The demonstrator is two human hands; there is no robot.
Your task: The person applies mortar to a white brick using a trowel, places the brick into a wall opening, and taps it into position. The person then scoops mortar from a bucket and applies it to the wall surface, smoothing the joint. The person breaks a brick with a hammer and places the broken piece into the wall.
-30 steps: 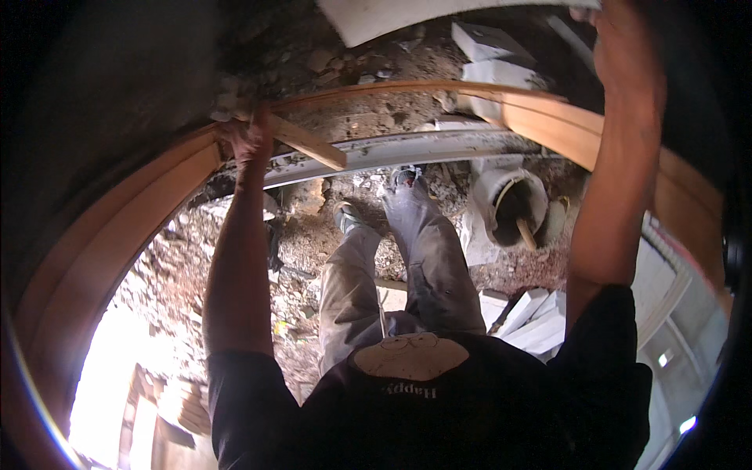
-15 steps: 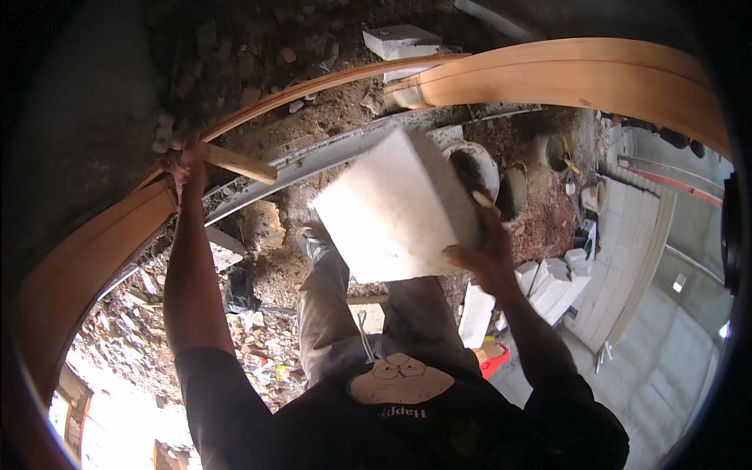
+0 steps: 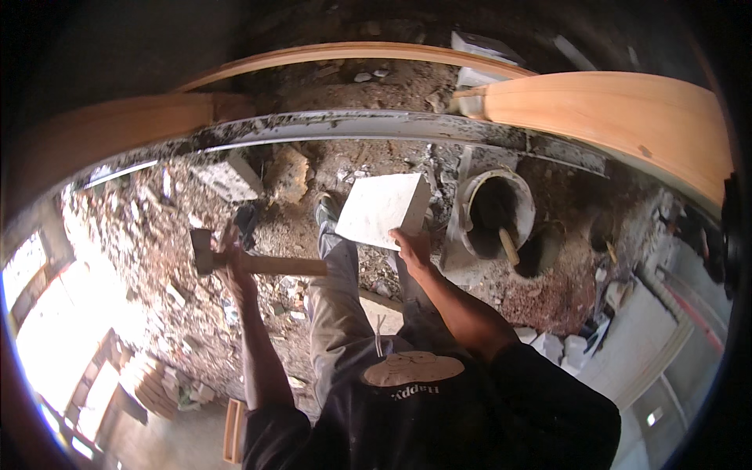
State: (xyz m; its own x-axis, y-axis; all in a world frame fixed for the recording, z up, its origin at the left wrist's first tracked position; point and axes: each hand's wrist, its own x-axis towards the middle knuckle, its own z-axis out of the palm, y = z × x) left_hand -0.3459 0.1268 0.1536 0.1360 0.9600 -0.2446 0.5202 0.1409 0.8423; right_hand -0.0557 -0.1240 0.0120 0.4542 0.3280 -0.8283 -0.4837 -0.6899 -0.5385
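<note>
My left hand (image 3: 233, 262) is closed around a hammer (image 3: 286, 266) near its dark, squarish head; the light wooden handle points right. My right hand (image 3: 413, 249) grips the near right edge of a white block (image 3: 382, 205). That block is held tilted in front of my legs, its broad pale face turned up. Hammer and block are apart, one on each side of my left leg.
A wooden door frame (image 3: 595, 110) lies across the far side, beyond a pale, dirt-smeared ledge (image 3: 337, 125). Right of the block stands a bucket (image 3: 529, 205) with a wooden-handled tool inside. Rubble (image 3: 184, 294) covers the left ground; white block pieces (image 3: 552, 346) lie at right.
My left hand has come away from the wooden frame, bringing the hammer nearer my body. The white block is lower and farther from my head, still in my right hand. The view has shifted.
</note>
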